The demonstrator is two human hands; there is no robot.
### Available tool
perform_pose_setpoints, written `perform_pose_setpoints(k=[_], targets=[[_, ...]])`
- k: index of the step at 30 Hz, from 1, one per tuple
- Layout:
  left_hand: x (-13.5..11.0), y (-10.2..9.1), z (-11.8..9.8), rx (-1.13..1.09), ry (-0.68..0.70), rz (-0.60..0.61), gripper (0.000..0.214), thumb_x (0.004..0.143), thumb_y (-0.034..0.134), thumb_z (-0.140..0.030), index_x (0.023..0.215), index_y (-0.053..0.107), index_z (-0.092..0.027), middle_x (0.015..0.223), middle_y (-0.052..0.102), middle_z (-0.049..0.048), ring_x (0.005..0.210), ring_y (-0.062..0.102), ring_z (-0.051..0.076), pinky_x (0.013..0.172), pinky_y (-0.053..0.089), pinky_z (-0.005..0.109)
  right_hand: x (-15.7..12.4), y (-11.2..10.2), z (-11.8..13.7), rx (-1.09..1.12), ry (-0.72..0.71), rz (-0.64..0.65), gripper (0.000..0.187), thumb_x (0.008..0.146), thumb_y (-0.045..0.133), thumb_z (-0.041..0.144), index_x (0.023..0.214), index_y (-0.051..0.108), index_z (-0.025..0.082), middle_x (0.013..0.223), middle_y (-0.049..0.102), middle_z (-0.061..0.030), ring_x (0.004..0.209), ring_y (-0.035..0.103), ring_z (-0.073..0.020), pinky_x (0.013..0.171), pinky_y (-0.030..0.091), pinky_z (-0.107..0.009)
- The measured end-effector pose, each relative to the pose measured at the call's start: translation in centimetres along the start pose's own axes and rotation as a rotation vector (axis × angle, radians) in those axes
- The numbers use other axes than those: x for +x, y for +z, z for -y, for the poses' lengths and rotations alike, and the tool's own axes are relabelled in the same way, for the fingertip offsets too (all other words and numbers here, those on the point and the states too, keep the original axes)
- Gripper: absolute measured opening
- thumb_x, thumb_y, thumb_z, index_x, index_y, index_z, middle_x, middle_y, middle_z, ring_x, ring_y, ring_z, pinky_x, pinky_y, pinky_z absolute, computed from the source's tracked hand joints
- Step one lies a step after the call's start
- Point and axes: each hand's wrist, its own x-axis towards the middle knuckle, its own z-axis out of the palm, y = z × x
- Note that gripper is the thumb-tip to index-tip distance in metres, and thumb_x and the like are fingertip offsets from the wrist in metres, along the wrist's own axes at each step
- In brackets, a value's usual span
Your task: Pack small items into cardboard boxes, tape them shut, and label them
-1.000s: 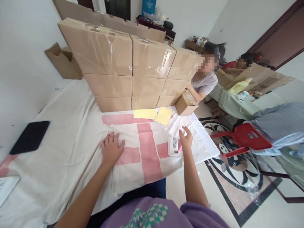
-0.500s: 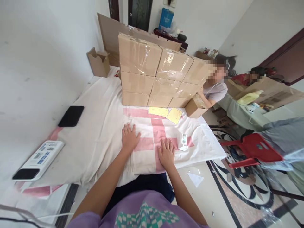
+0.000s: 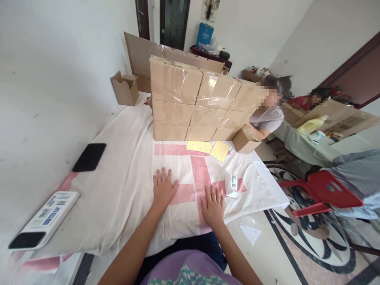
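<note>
My left hand (image 3: 163, 188) lies flat and open on the white cloth with pink stripes (image 3: 124, 174) that covers the table. My right hand (image 3: 212, 204) rests flat beside it, fingers stretched out, holding nothing. A small white device (image 3: 232, 185) sits on the cloth just to the right of my right hand, not touched. Two yellow perforated cards (image 3: 208, 148) lie farther back, in front of a stack of taped cardboard boxes (image 3: 196, 103).
A black tablet (image 3: 89, 156) and a white box with a dark strip (image 3: 41, 218) lie at the left. A person at the far right holds a small cardboard box (image 3: 246, 139). A red plastic chair (image 3: 320, 190) stands on the patterned floor.
My right hand drew back from beside the white device and settled flat on the cloth next to my left hand. The view has shifted a little between frames.
</note>
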Motion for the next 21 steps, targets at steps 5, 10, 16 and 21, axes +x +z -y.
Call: perform_pose_setpoints(k=[5,10,16,21], targets=[[0.0,-0.2,0.0,-0.008,0.014,0.032,0.070,0.102,0.040,-0.050,0.162,0.042,-0.012,0.172,0.029,0.0118,0.160,0.015,0.048,0.130,0.016,0.064,-0.6,0.0,0.0,-0.009,0.026,0.013,0.064,0.104,0.038,0.044,0.166,0.030,0.030,0.174,0.024,-0.0024,0.162,0.023,-0.0361,0.128,0.025,-0.062],[0.0,-0.6,-0.3,0.027,0.024,0.072,0.070,0.104,0.036,-0.046,0.164,0.036,-0.010,0.173,0.024,0.0149,0.162,0.021,0.037,0.130,0.015,0.065,-0.6,-0.2,0.2,-0.028,0.030,0.025,0.064,0.104,0.037,0.042,0.166,0.028,0.030,0.175,0.022,-0.0014,0.163,0.022,-0.0349,0.127,0.024,-0.061],[0.1,-0.8,-0.5,0.080,0.013,0.096,0.068,0.105,0.034,-0.046,0.164,0.035,-0.011,0.174,0.024,0.0122,0.162,0.022,0.033,0.130,0.015,0.063,-0.8,0.2,0.0,-0.036,0.031,0.020,0.062,0.104,0.037,0.040,0.165,0.032,0.028,0.175,0.025,-0.0043,0.163,0.021,-0.0337,0.128,0.022,-0.061],[0.1,-0.8,-0.6,0.093,0.012,0.096,0.068,0.104,0.034,-0.045,0.164,0.036,-0.011,0.174,0.023,0.0123,0.162,0.023,0.033,0.129,0.016,0.063,1.0,-2.5,3.0,0.123,0.065,0.093,0.067,0.091,0.053,0.034,0.157,0.051,0.024,0.164,0.047,-0.0138,0.155,0.037,-0.0444,0.122,0.033,-0.069]])
